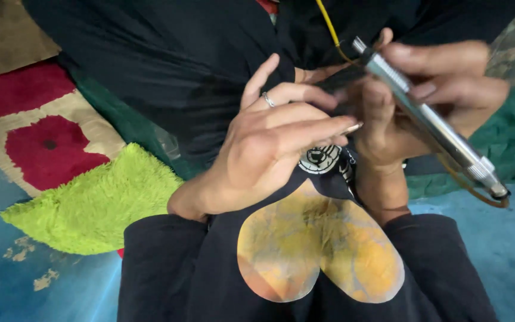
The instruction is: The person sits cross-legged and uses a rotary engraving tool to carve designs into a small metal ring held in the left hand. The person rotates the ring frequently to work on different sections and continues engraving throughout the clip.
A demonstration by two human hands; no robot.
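While both forearms rise from black sleeves over an orange-yellow print (320, 244), the left hand (269, 149) presses on black cloth (168, 71), its fingers (305, 128) spread and loosely curled, a ring (267, 99) on one. Just beside it, the right hand (424, 101) has its fingers closed around a silver pen-like tool (430, 122) that slants down to the right, a yellow cord (329, 27) running from its upper end. Farther left, a green shaggy mat (99, 200) lies by a red rug (49, 149).

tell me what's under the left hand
Under the left hand lies black fabric with a white round print. The hand covers the rest.
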